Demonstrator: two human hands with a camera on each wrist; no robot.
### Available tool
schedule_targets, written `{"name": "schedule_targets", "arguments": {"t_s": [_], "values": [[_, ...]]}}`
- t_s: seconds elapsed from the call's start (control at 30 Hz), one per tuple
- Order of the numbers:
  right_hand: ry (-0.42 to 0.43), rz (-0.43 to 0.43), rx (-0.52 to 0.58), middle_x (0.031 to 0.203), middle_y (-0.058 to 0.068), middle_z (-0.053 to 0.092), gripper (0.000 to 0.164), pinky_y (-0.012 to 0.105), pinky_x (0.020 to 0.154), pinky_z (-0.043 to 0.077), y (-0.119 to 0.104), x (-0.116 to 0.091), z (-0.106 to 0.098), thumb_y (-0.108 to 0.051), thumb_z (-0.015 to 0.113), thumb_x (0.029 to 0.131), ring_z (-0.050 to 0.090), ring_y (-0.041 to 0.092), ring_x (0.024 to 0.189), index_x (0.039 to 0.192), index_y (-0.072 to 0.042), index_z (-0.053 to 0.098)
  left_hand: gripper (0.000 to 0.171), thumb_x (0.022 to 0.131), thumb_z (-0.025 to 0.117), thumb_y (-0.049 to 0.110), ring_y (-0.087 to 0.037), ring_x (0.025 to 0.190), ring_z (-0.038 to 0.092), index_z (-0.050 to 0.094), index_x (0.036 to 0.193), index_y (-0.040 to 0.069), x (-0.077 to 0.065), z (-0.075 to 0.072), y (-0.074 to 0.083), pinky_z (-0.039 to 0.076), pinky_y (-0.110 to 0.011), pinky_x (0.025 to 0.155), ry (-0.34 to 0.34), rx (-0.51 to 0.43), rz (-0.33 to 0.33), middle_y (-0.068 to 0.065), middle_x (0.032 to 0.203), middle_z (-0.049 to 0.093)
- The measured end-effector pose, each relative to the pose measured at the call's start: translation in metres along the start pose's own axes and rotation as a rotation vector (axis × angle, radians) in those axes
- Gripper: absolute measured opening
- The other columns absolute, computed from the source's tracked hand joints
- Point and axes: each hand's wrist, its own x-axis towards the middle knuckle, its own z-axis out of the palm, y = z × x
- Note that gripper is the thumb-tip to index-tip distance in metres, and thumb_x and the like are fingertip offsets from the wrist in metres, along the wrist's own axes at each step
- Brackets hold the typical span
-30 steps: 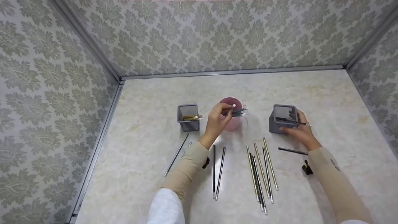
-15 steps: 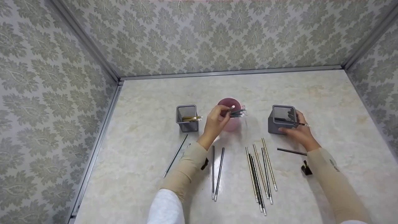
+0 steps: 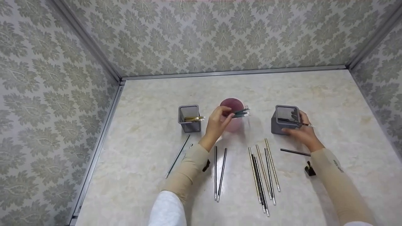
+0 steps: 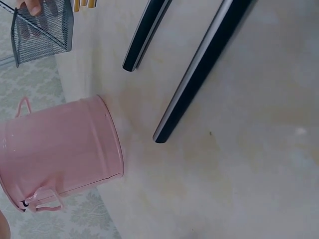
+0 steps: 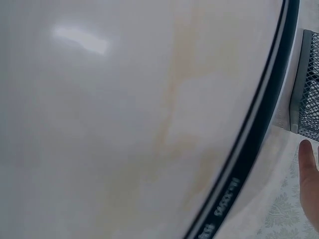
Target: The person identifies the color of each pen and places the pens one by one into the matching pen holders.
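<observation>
My left hand (image 3: 216, 122) is over the near left rim of a pink bucket (image 3: 234, 125), its thumb and forefinger apart with no pencil seen between them. Several dark green pencils (image 3: 241, 113) lean out of the bucket to the right, white ends up. The lower fingers are partly hidden. At the right, my right hand (image 3: 303, 131) grips a grey mesh pencil holder (image 3: 279, 127), thumb on the near side and fingertips showing through the mesh behind. One dark pencil (image 3: 290, 121) leans in that holder. In the left wrist view the bucket (image 4: 60, 149) shows two small handles.
Another mesh holder (image 3: 191, 127) at left contains several gold pencils (image 3: 193, 119). Black and gold pencils (image 3: 263, 175) lie on the table at front, with two dark ones (image 3: 221, 174) left of them and a dark green one (image 3: 177, 157) further left. A black object (image 3: 310, 169) sits by the right sleeve.
The white-ended pencil between my left thumb and forefinger no longer shows there; the fingers have parted. My right hand stays on the mesh holder.
</observation>
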Motion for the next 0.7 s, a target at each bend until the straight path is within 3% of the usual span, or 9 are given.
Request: {"name": "schedule_targets", "arguments": {"t_s": [0.4, 0.7], "values": [[-0.023, -0.020, 0.031, 0.147, 0.027, 0.029, 0.095, 0.055, 0.112, 0.023, -0.025, -0.012, 0.003, -0.004, 0.076, 0.078, 0.027, 0.040, 0.135, 0.149, 0.000, 0.013, 0.014, 0.094, 0.058, 0.012, -0.016, 0.085, 0.062, 0.063, 0.098, 0.000, -0.007, -0.003, -0.004, 0.052, -0.022, 0.079, -0.010, 0.018, -0.021, -0.009, 0.093, 0.066], [-0.005, -0.029, 0.016, 0.149, 0.020, 0.031, 0.099, 0.050, 0.112, 0.026, -0.002, -0.002, 0.001, -0.013, 0.080, 0.076, 0.030, 0.033, 0.135, 0.151, -0.010, 0.015, 0.014, 0.092, 0.060, 0.011, -0.017, 0.083, 0.063, 0.066, 0.098, -0.001, -0.010, -0.007, -0.004, 0.052, -0.021, 0.078, 0.002, -0.023, 0.003, -0.010, 0.093, 0.069]]}}
